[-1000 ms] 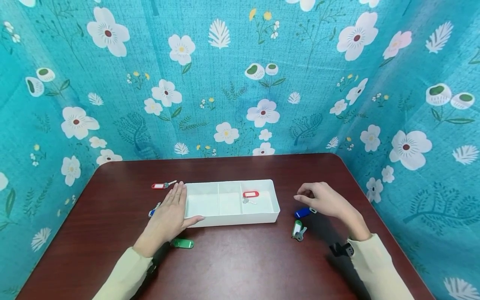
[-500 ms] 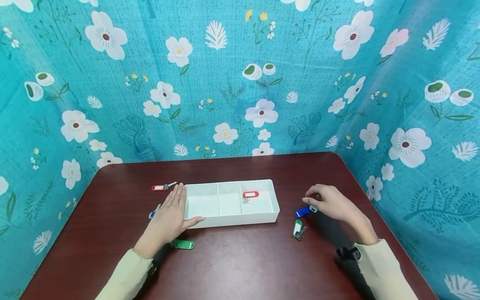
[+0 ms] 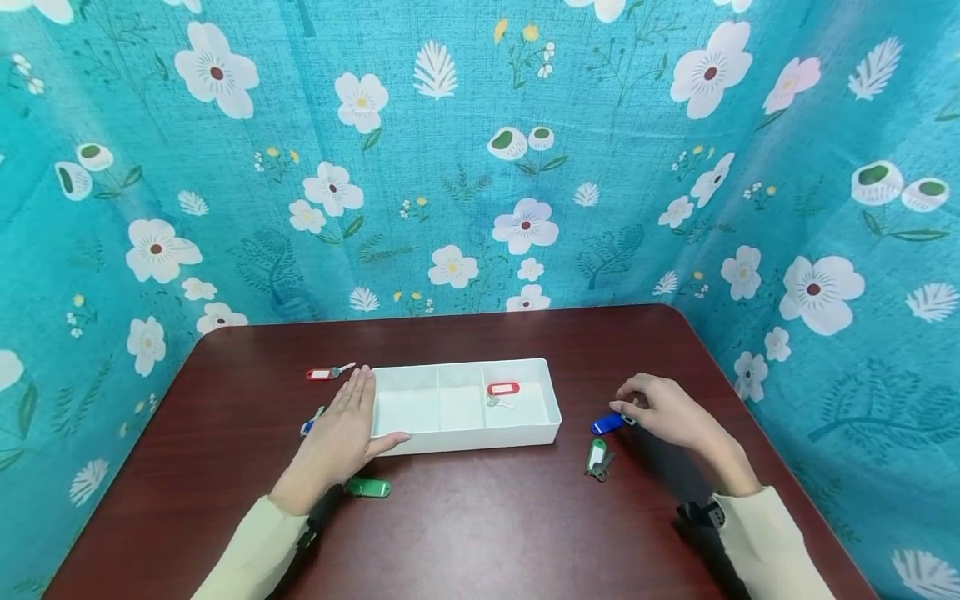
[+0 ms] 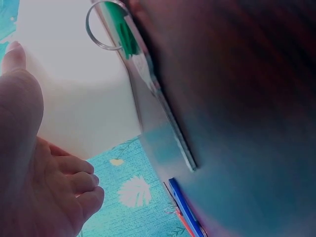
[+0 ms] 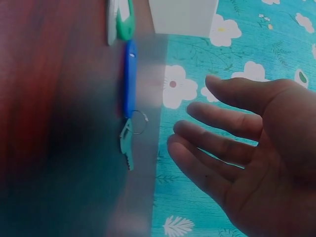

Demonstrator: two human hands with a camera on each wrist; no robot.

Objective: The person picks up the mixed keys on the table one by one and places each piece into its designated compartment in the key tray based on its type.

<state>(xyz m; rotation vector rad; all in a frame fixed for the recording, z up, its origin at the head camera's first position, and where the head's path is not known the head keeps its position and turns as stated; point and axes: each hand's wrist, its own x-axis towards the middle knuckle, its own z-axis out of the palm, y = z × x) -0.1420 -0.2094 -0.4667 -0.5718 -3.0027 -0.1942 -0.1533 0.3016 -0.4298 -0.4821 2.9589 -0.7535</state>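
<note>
My left hand [image 3: 337, 442] lies with straight fingers along the left end of a white three-compartment tray [image 3: 465, 439], thumb at its front wall. A red-tagged key [image 3: 502, 389] lies in the tray's right compartment. To the tray's right, my right hand [image 3: 671, 412] hovers over a key with a blue tag [image 3: 607, 423]. In the right wrist view its fingers [image 5: 217, 133] are loosely bent with nothing between them, apart from the blue tag's key [image 5: 127, 140]. A green-tagged key [image 3: 597, 458] lies just nearer.
Left of the tray lie another red-tagged key [image 3: 322, 374] and a blue-tagged one [image 3: 309, 425], partly hidden by the left hand. A green tag [image 3: 370, 487] with its key lies near the left wrist. Flowered cloth [image 3: 465, 167] hangs around the dark table [image 3: 480, 533].
My right hand has shifted slightly right and down, over the blue tag's key end. The left hand stays against the tray, and the keys have not moved.
</note>
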